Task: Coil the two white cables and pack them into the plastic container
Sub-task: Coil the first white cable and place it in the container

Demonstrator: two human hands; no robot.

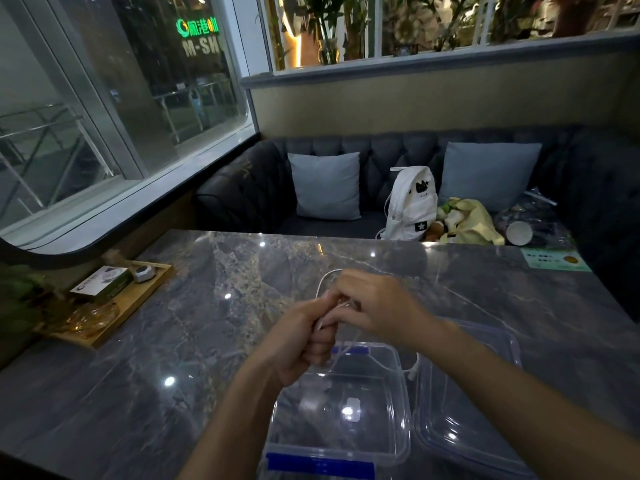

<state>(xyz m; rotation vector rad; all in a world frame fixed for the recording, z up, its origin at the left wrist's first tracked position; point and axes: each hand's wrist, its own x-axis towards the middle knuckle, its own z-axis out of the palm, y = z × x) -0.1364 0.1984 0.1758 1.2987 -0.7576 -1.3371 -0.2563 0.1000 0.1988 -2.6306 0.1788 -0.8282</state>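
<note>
Gripping white cable (323, 284) in both hands, left hand (300, 344) and right hand (372, 303) clenched together above plastic container (398, 403) at 6 o'clock on bench (180, 327); lid (485, 445) just beside.

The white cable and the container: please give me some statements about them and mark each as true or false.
1. Both hands hold the white cable above the table. True: the left hand and the right hand meet on it.
2. The plastic container is closed with its lid. False: it stands open, and the lid lies beside it, to its right.
3. A coiled cable already fills the container. False: only a loose strand hangs at its far rim.
4. A wooden tray sits at the table's left edge. True.
5. A white backpack lies on the table. False: it stands on the sofa behind.
</note>
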